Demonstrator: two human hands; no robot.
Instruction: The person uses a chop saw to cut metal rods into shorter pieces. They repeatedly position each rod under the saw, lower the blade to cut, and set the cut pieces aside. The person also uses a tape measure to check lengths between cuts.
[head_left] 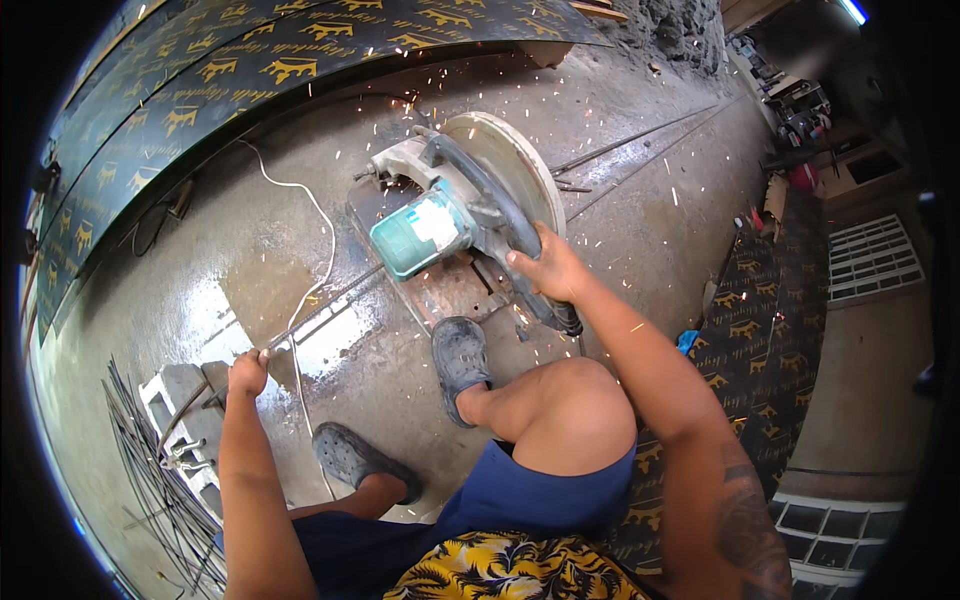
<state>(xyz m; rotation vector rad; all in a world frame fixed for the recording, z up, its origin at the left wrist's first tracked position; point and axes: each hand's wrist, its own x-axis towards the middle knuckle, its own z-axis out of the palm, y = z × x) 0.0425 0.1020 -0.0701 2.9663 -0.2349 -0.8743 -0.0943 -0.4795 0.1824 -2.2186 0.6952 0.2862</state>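
Note:
A cut-off saw [425,238] with a teal motor and a large round guard [525,165] stands on the floor in front of me. My right hand [550,268] is closed around its dark handle [515,225]. To the left, my left hand [248,373] grips a thin metal rod [335,308], which runs across to the saw's base. Sparks scatter around the saw and over the floor. The cutting point is hidden behind the motor and arm. One grey clog [461,358] presses against the near edge of the rusty base.
Dark panels [290,65] with yellow crown prints lie at the upper left. A white cord [318,212] winds over the floor. Beside my left arm are a hollow concrete block [172,385] and several loose rods [140,450]. More printed panels [765,350] and white grilles [875,258] lie right.

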